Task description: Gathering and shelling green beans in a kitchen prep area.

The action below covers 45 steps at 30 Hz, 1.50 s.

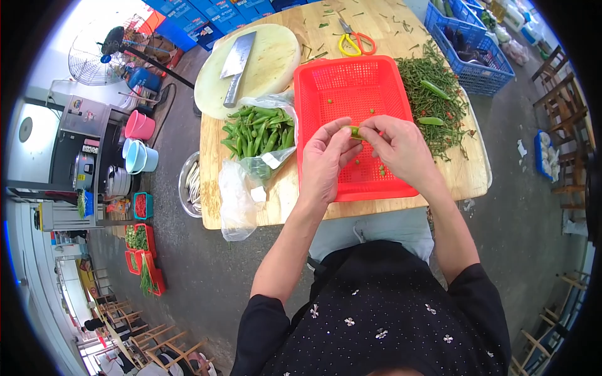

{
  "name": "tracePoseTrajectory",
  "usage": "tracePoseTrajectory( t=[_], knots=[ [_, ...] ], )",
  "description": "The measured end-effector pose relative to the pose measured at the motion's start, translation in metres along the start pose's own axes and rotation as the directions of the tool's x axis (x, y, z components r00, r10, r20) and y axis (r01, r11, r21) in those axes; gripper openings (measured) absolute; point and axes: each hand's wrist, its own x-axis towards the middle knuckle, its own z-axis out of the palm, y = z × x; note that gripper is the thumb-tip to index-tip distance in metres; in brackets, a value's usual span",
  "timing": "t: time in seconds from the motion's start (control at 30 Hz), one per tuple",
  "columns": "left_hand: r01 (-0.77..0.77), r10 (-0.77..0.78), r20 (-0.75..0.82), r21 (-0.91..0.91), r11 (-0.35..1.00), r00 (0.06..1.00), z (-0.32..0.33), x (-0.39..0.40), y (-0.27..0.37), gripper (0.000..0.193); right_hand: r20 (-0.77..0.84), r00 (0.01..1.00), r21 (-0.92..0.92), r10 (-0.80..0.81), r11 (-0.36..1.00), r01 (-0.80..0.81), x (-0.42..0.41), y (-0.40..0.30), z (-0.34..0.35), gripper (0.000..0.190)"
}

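Between the fingertips of my left hand [329,152] and my right hand [400,145] is a green pea pod [354,132], pinched at both ends. Both hands are over a red perforated plastic basket [324,75]. A few loose green peas [382,170] lie scattered on its bottom. Left of the basket, a clear plastic bag [277,162] lies open around a heap of whole pea pods [257,131]. To the right, two pods [430,121] rest on a pile of thin green stems [423,77] with red bits among them.
A cleaver [239,61] lies on a round cutting board [277,49] at the back left. Scissors with yellow and red handles [356,42] lie behind the basket. Blue crates [484,77] holding vegetables stand past the wooden table's [277,207] right side. A metal bowl [188,207] sits off its left edge.
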Motion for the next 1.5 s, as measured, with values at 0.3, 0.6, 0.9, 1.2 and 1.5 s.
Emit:
tracePoseTrajectory(
  t=[0.3,0.6,0.9,1.2,1.5],
  knots=[
    [-0.02,0.01,0.08,0.121,0.992,0.997,-0.008,0.002,-0.005,0.024,-0.002,0.994,-0.004,-0.107,0.994,0.107,-0.002,-0.001,-0.005,0.016],
    [-0.053,0.052,0.012,0.13,0.99,0.999,-0.007,0.001,-0.005,0.023,-0.002,0.995,-0.081,-0.103,0.991,0.102,-0.005,-0.005,-0.008,0.017],
    [-0.027,0.025,0.014,0.109,0.994,1.0,-0.005,-0.002,-0.004,0.022,-0.056,0.992,-0.131,-0.115,0.986,0.106,-0.007,0.002,-0.003,0.014],
    [-0.048,0.043,0.055,0.093,0.995,0.998,-0.005,0.0,-0.005,0.023,-0.063,0.987,-0.139,-0.151,0.98,0.141,-0.007,0.002,-0.008,0.014],
    [-0.089,0.065,0.092,0.284,0.955,0.994,-0.003,-0.001,-0.005,0.032,-0.009,0.958,-0.309,-0.287,0.912,0.27,-0.01,-0.001,-0.011,0.013]
  ],
)
